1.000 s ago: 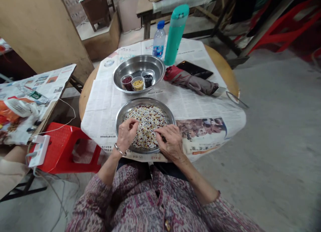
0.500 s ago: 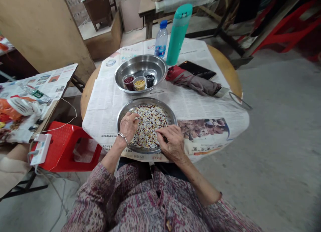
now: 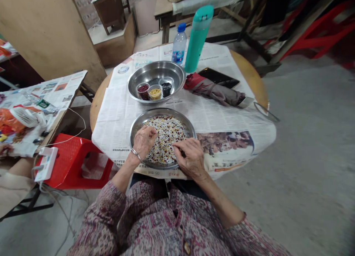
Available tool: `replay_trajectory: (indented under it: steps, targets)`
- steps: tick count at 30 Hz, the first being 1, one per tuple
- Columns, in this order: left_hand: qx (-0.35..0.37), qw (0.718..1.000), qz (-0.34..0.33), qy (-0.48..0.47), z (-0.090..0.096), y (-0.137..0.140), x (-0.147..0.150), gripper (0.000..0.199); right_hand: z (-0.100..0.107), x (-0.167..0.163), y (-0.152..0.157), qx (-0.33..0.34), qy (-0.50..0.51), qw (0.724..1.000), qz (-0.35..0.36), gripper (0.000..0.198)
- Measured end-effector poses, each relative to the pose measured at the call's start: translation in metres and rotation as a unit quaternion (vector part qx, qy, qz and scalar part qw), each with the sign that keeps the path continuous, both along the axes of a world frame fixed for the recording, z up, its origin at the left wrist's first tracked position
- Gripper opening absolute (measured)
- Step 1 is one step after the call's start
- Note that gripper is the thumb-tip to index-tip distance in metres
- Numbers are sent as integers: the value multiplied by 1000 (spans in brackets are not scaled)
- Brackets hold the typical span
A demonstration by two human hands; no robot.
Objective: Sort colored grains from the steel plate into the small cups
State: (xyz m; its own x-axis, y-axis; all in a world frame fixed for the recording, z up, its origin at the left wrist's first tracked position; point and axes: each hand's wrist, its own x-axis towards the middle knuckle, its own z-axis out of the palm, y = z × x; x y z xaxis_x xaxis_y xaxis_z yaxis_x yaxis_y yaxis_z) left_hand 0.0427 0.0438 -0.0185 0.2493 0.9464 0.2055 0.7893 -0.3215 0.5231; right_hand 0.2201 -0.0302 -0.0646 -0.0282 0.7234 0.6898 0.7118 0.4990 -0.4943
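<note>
A metal tray (image 3: 190, 127) on the newspaper holds a mix of white grains (image 3: 166, 137) with red, yellow and black beans among them. Over its left side, my left hand (image 3: 144, 142) has thumb and fingers pinched together just above the grains; a bangle (image 3: 136, 155) circles that wrist. My right hand (image 3: 191, 156) is curled over the tray's right rim, thumb and forefinger closed near the grains. Whatever either pinch holds is too small to make out. Behind stands a metal basin (image 3: 135, 73) with cups of red beans (image 3: 143, 89), yellow beans (image 3: 154, 93) and black beans (image 3: 166, 88).
Behind the basin stand a plastic bottle (image 3: 179, 45) and a teal bottle (image 3: 198, 40). A folded umbrella (image 3: 216, 90) and a dark phone-like slab (image 3: 219, 78) lie to the right. At left are a red stool (image 3: 72, 160), a power strip (image 3: 47, 163) and another person's leg (image 3: 20, 169).
My left hand's fingers have drawn closer together and shifted slightly right over the grains. My right hand stays nearly still. At the far left edge, part of another person's hand has come into view.
</note>
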Motion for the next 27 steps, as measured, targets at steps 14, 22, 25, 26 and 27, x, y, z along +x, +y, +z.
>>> replay_trajectory:
  steps: [14, 22, 25, 26, 27]
  targets:
    - [-206, 936, 89, -271, 13, 6, -20, 21, 2, 0, -1, -5, 1, 1000, 2, 12]
    - [-22, 998, 40, -38, -4, 2, -16, 12, 1, 1, -1, 3, -3, 1000, 5, 12]
    - [-1, 999, 36, 10, -8, 1, -14, 12, 3, 0, -1, 5, -6, 1000, 4, 12]
    - [-1, 999, 36, 20, -9, 1, -13, 11, 3, 0, -1, 7, -6, 1000, 4, 11]
    - [-2, 999, 37, 28, -8, 1, -12, 9, 3, 0, -1, 8, -5, 1000, 3, 11]
